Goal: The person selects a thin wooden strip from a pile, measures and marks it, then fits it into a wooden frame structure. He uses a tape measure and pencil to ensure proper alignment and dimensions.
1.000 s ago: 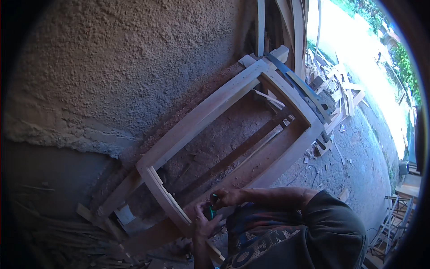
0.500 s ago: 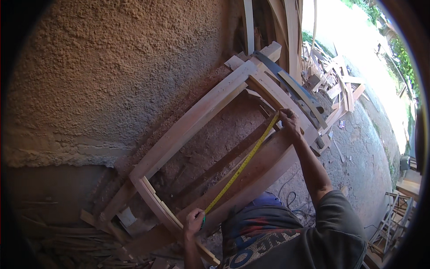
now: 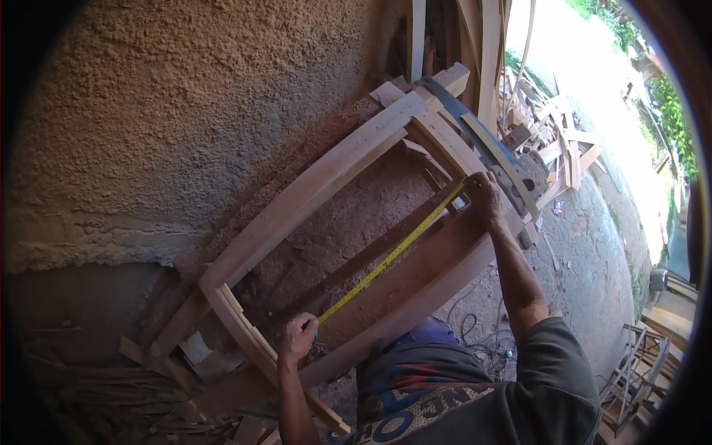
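Observation:
A yellow tape measure [image 3: 393, 254] is drawn out straight across a rectangular wooden frame [image 3: 315, 184]. My left hand [image 3: 299, 337] is closed round its case at the near left rail; only a bit of green shows past the fingers. At the far right rail, my right hand [image 3: 483, 194] has its fingers bent over the tape's other end, pressing it to the wood. The fingertips there are partly hidden. Thin pale strips [image 3: 248, 322] lie along the inner edge of the near left rail.
A handsaw [image 3: 454, 106] with a blue-grey blade and some wood pieces lie beyond the far right rail. Rough wall [image 3: 185, 111] rises on the left. Scrap wood [image 3: 556, 137] is heaped at the far right, with more offcuts [image 3: 111, 393] at lower left. Cables [image 3: 475, 334] lie near my body.
My left hand has moved left and up with the tape case, off the frame's near corner area. My right hand has shifted slightly up and right, still at the tape's end.

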`<move>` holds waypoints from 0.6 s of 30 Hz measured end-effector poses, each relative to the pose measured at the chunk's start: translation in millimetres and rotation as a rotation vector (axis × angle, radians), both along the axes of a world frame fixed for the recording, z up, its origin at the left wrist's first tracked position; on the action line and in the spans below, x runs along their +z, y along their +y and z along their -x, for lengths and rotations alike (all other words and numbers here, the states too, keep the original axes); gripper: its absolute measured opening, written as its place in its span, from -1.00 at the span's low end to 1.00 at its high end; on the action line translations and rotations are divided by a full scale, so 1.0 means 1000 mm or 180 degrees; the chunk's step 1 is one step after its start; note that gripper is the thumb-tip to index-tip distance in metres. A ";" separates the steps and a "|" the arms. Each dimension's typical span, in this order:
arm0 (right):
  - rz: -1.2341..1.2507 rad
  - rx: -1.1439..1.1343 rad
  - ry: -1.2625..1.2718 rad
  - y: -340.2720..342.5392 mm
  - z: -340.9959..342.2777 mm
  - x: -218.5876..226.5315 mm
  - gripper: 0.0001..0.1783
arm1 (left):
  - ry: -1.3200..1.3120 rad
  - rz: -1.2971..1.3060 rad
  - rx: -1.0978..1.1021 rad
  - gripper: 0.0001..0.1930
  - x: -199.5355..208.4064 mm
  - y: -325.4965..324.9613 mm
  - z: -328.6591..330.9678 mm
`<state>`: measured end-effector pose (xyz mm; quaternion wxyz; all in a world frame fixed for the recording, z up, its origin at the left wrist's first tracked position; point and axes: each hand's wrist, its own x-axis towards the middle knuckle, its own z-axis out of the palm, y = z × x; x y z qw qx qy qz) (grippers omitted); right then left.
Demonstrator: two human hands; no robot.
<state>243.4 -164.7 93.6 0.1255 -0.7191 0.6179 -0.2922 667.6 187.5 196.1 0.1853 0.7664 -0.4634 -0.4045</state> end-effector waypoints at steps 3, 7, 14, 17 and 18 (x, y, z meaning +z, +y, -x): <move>-0.0120 -0.0099 0.0063 0.001 -0.007 0.007 -0.83 | 0.0005 -0.0067 0.0024 -0.77 -0.002 -0.004 -0.004; -0.0140 -0.0139 0.0123 0.002 -0.004 0.004 -0.82 | 0.0002 -0.0165 0.0035 -0.75 -0.011 -0.009 -0.007; 0.0025 -0.0168 -0.0158 0.000 -0.005 -0.004 -0.83 | 0.0071 -0.0202 0.0118 -0.76 -0.017 -0.014 -0.010; -0.0011 -0.0376 0.0069 -0.001 -0.009 -0.001 -0.81 | 0.0116 -0.0060 0.0080 -0.75 -0.024 -0.010 -0.012; -0.0051 -0.0471 0.0138 -0.003 -0.011 -0.001 -0.80 | 0.0074 0.0000 0.0074 -0.75 -0.028 -0.008 -0.014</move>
